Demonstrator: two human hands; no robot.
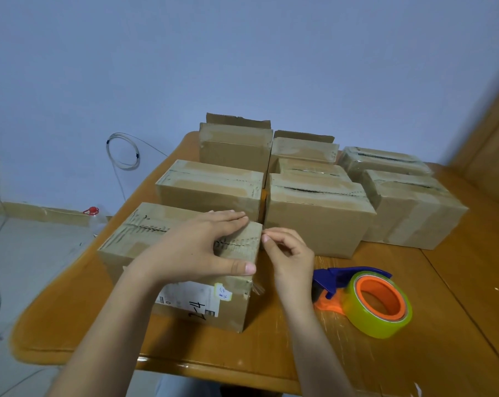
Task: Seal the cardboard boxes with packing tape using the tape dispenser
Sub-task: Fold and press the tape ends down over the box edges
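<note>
A cardboard box [145, 230] with a white label on its front lies nearest me on the wooden table [414, 353]. My left hand [202, 247] lies flat on its top at the right end, thumb over the front edge. My right hand [288, 250] is beside the box's right end, fingertips pinching at the top right corner where a clear tape strip runs. A tape dispenser [365, 296] with a blue and orange frame and a yellowish tape roll lies on the table to the right, untouched.
Several more cardboard boxes [317, 219] stand in rows behind, two at the far back with flaps up. A wall lies beyond the table. On the floor at left are a plastic bottle with a red cap [95, 219] and cables.
</note>
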